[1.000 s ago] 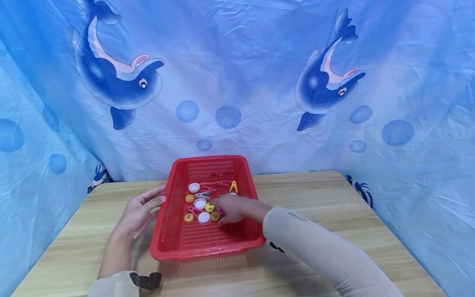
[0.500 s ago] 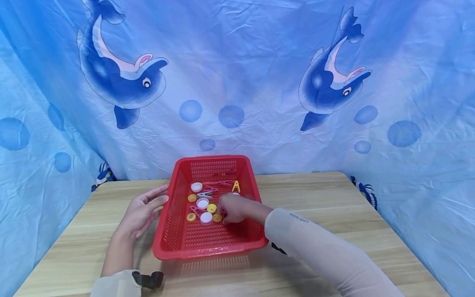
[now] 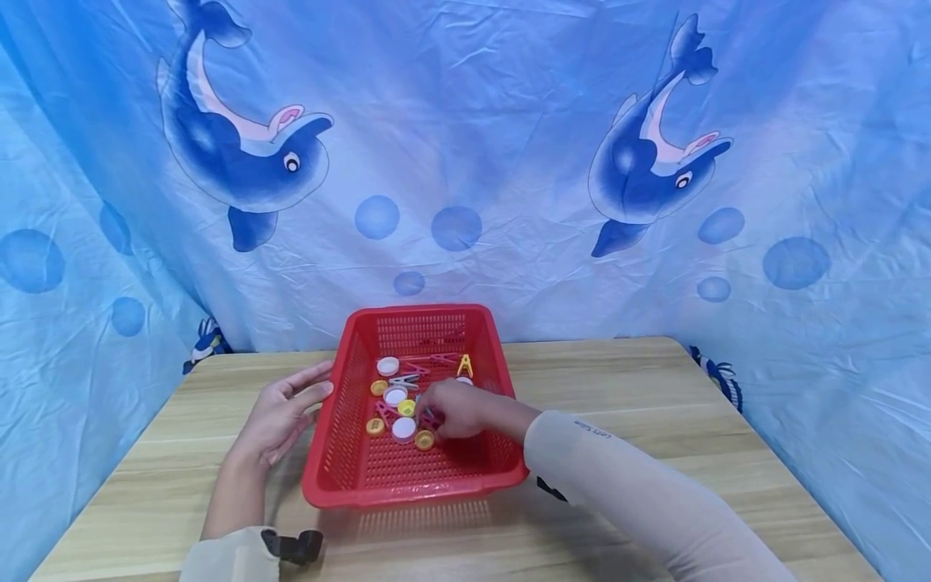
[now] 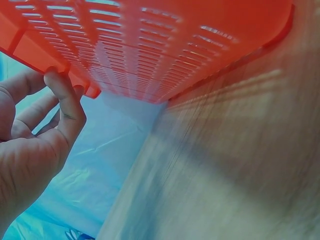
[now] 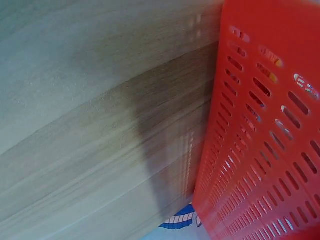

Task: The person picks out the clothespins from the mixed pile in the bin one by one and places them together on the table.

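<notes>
A red plastic basket (image 3: 367,485) with slotted walls stands on the table. My left hand (image 3: 280,412) is at its left rim; in the left wrist view the bent thumb and fingers (image 4: 65,95) hold the rim edge. My right hand (image 3: 458,410) reaches down inside, fingers bent among the small things on the bottom. Nearest to its fingertips are a bright yellow cap (image 3: 406,407), a pink clothespin (image 3: 431,419) and a white cap (image 3: 403,429). An orange-yellow cap (image 3: 424,440) lies just below. Whether the fingers pinch anything is hidden. The right wrist view shows only the basket's outside wall and the table.
Elsewhere in the basket lie a grey clothespin (image 3: 403,381), a yellow clothespin (image 3: 465,365), and several white and yellow caps and pink clothespins. The wooden table (image 3: 604,388) ends at a blue dolphin-print curtain (image 3: 524,242).
The bright yellow cap has shifted left and the orange-yellow cap toward the basket's near side. The right fingers have moved slightly among them. My left hand stays at the rim.
</notes>
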Tool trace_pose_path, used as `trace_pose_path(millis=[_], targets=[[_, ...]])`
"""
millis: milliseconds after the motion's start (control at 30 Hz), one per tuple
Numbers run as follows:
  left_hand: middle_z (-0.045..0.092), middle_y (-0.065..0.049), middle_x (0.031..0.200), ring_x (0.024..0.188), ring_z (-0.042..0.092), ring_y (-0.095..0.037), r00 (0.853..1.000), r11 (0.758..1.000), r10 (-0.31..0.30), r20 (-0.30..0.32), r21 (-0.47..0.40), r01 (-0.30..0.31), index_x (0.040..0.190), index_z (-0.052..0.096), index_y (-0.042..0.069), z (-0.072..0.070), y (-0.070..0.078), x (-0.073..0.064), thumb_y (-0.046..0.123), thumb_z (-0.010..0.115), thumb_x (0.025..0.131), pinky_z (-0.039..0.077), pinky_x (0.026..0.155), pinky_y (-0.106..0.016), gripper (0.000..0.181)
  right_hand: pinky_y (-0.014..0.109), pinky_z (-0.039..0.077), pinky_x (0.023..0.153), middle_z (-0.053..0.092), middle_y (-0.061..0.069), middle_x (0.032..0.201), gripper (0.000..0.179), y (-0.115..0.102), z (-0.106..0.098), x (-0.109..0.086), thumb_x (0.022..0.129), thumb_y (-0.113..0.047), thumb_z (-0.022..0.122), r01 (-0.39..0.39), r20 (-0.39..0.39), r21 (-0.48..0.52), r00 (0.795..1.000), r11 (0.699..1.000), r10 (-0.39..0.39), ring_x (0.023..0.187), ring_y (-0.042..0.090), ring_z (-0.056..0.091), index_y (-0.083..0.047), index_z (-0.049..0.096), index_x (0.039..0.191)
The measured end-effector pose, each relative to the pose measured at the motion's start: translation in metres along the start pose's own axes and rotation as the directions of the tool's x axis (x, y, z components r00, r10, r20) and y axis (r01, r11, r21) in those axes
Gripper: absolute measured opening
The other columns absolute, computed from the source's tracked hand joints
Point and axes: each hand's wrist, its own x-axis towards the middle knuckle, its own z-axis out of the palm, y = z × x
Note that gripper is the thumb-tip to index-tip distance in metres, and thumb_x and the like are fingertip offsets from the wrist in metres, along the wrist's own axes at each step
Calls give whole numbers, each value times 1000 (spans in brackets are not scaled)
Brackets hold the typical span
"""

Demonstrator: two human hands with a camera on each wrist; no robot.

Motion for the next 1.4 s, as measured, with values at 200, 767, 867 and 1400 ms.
trace_pose_path(millis=[200,767,867,1400], targets=[[50,-9,150,116,67,-13,1000,1000,0,3,22,0,158,39,11,-1,1,0,33,72,97,58,93,-34,73,20,58,74,71,-10,97,49,-1,0,0,83,-22,87,-9,-5,21,1000,1000,9,81,2,66,-21,72,129],[48,-11,151,112,68,-10,1000,1000,-3,5,8,2,158,40,10,-1,1,0,32,72,98,58,92,-34,72,17,55,62,67,-9,87,47,-2,2,-3,83,-12,86,-41,44,23,998,999,40,67,5,64,-21,72,127],[49,-10,150,112,68,-10,1000,1000,-5,1,8,5,158,40,10,0,1,0,32,72,97,58,92,-34,72,18,55,63,68,-8,89,47,-2,1,-4,83,-11,86,-32,42,29,999,999,31,70,4,64,-21,73,126],[54,-4,145,112,68,-11,1000,1000,-8,7,-5,8,157,41,10,-2,-2,2,33,72,97,59,91,-34,72,24,60,80,72,-7,107,46,3,-27,-11,80,-12,88,-15,-52,116,998,993,21,97,7,67,-18,74,124]])
